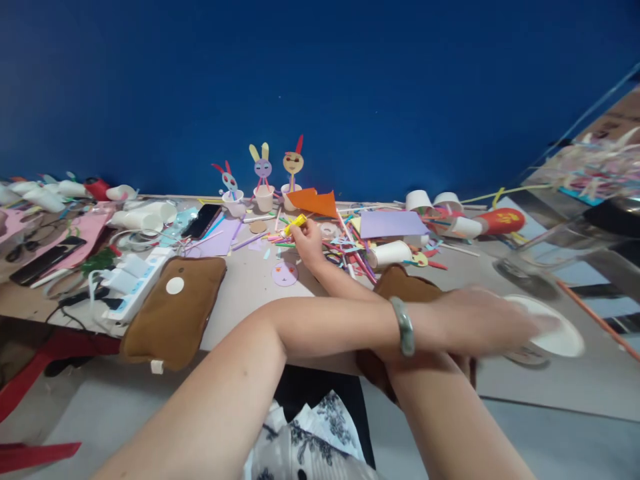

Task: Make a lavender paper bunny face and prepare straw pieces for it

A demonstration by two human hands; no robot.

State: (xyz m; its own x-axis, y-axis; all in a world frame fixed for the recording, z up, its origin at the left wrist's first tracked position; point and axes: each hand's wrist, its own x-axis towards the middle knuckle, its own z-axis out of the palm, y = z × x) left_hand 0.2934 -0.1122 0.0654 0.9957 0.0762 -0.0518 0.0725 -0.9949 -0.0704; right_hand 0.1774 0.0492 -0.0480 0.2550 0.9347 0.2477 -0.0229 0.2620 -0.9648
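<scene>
My left arm, with a green bangle on its wrist, crosses over my right forearm. At the right, my left hand is smeared by motion, its fingertips on a white round disc that tilts above the table. My right hand is closed on a small yellow tube in the middle of the table. Just below that hand lies a purple paper circle with a face drawn on it. A brown cardboard disc is to its left.
Rabbit-like paper figures stand in white cups by the blue wall. Orange paper, purple paper and a paper cup lie among coloured sticks. Leftward are a brown cushion, a power strip and phones.
</scene>
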